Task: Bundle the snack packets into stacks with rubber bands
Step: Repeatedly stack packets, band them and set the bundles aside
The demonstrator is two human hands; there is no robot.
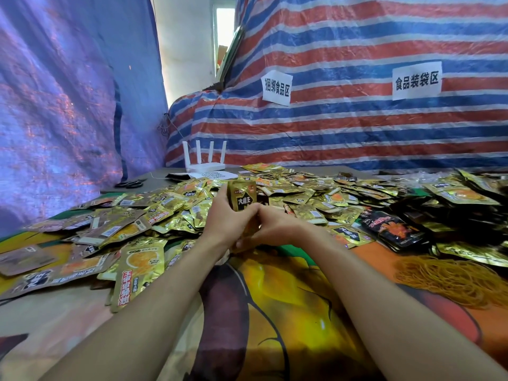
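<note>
Soft daylight came from the pale window opening [224, 34] at the back, which was blown out almost white. It shone through the translucent blue plastic tarpaulin [55, 105] on the left, turning it violet. The crinkled gold foil snack packets [302, 193] caught small glints. Shadows were faint. Wide-angle distortion bowed the red, white and blue striped tarpaulin [357, 127] and stretched the lower edges, which looked slightly soft.
</note>
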